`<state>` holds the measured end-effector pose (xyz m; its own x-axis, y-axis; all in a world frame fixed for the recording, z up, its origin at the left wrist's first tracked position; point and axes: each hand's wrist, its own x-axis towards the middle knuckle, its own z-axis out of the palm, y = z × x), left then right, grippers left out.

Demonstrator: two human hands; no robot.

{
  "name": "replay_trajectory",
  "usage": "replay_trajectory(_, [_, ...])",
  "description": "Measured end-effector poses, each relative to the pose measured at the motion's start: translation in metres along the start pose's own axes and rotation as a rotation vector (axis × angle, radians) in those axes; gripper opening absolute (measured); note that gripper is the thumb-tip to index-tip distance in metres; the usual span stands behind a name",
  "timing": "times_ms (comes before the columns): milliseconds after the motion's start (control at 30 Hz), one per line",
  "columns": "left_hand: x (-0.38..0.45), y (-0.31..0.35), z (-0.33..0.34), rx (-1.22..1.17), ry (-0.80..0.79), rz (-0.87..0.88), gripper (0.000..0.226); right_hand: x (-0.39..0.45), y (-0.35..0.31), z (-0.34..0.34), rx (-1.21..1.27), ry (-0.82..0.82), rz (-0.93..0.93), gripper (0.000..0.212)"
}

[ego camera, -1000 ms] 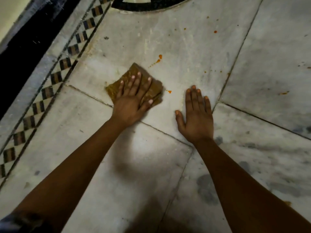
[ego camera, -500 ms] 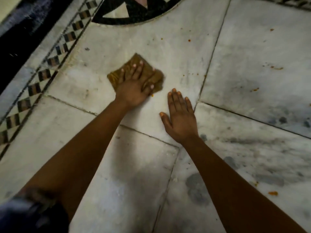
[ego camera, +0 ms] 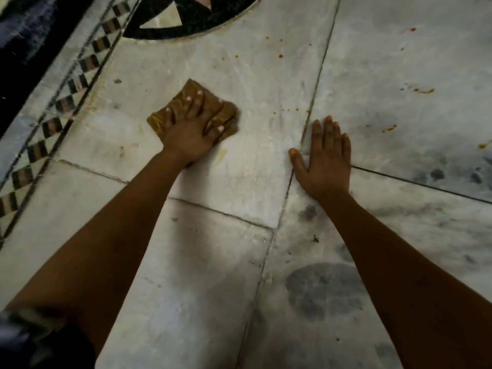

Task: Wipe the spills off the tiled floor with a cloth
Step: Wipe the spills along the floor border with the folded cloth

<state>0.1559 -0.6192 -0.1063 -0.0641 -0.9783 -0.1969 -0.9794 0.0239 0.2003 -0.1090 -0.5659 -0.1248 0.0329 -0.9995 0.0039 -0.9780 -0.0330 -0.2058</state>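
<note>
Person's down on the tiled floor (ego camera: 239, 275), both arms stretched fwd. Left hand (ego camera: 190, 129) lies on a folded brown cloth (ego camera: 194, 97), fingers spread and mostly straight, pressing it flat against a pale marble tile. The palm hides the cloth's near edge, so its full shape is hard to make out. Right hand (ego camera: 323, 158) is flat on the floor w/ fingers straight and together, holding nothing; it sits over the grout line just right of that tile. Orange spills (ego camera: 423, 90) dot the tile to the right, a few specks near the top too (small, blurry). A faint yellowish smear (ego camera: 221, 155) sits just beside the left wrist. Checkered border strip (ego camera: 66, 99) runs along the left; a black curved inlay (ego camera: 191, 25) is cut off at the top edge. A dark sleeve shows blurred at bottom left.
</note>
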Motion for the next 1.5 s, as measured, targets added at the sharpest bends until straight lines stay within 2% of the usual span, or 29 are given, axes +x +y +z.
replay_trajectory(100, [-0.046,-0.021,0.003,0.002,0.045,0.117,0.06,0.001,-0.001,0.001,0.002,0.027,-0.005,0.077])
replay_trajectory(167, [-0.06,-0.043,-0.003,-0.01,0.082,0.04,0.067,0.001,-0.001,0.0,0.006,0.04,-0.006,0.076])
replay_trajectory(233, [-0.046,-0.056,-0.008,-0.028,0.09,-0.108,0.07,0.001,-0.001,0.0,0.016,0.043,-0.009,0.076])
replay_trajectory(300, [-0.014,-0.051,-0.011,-0.039,0.097,-0.199,0.066,0.001,-0.001,0.0,0.023,0.041,-0.01,0.076])
replay_trajectory(367, [0.017,-0.033,-0.011,-0.053,0.094,-0.215,0.059,0.0,-0.001,0.0,0.029,0.04,-0.008,0.076])
replay_trajectory(467, [0.024,0.003,-0.001,-0.052,0.08,-0.094,0.056,-0.001,-0.001,0.001,0.036,0.045,-0.003,0.076])
replay_trajectory(567, [-0.026,0.022,0.014,0.003,0.084,0.103,0.06,-0.001,-0.001,-0.001,0.043,0.044,-0.002,0.076])
replay_trajectory(633, [-0.064,0.008,0.017,0.021,0.079,0.189,0.062,-0.001,-0.001,-0.001,0.048,0.042,-0.003,0.076])
replay_trajectory(700, [-0.082,-0.017,0.014,0.051,0.091,0.148,0.066,-0.001,-0.001,0.001,0.047,0.043,0.003,0.076])
replay_trajectory(767, [-0.068,-0.032,0.007,0.081,0.116,0.005,0.072,-0.001,-0.002,0.0,0.041,0.048,0.008,0.076])
replay_trajectory(833, [-0.036,-0.026,0.002,0.052,0.109,-0.138,0.072,-0.002,-0.002,-0.001,0.039,0.042,0.007,0.076])
replay_trajectory(900, [-0.009,-0.006,0.002,0.03,0.087,-0.191,0.067,-0.001,-0.002,-0.001,0.045,0.041,0.002,0.076])
replay_trajectory(1033, [-0.035,0.028,0.018,0.076,0.073,0.009,0.068,-0.002,-0.003,-0.002,0.041,0.028,-0.001,0.077])
replay_trajectory(1133, [-0.091,0.015,0.024,0.099,0.06,0.147,0.067,-0.002,-0.002,-0.001,0.033,0.028,-0.003,0.077])
replay_trajectory(1167, [-0.102,0.002,0.023,0.095,0.059,0.143,0.066,-0.002,-0.002,-0.001,0.034,0.031,0.0,0.077])
replay_trajectory(1233, [-0.105,-0.026,0.017,0.075,0.059,0.027,0.067,-0.001,-0.003,-0.001,0.04,0.035,0.003,0.076])
replay_trajectory(1367, [-0.05,-0.037,0.001,-0.033,0.061,-0.24,0.066,-0.002,-0.003,-0.002,0.032,0.038,0.007,0.077])
replay_trajectory(1433, [-0.032,-0.015,0.0,-0.045,0.047,-0.24,0.061,-0.002,-0.004,-0.003,0.042,0.03,0.004,0.076])
replay_trajectory(1500, [-0.037,0.008,0.009,-0.013,0.044,-0.121,0.061,-0.002,-0.004,-0.004,0.045,0.032,0.007,0.074])
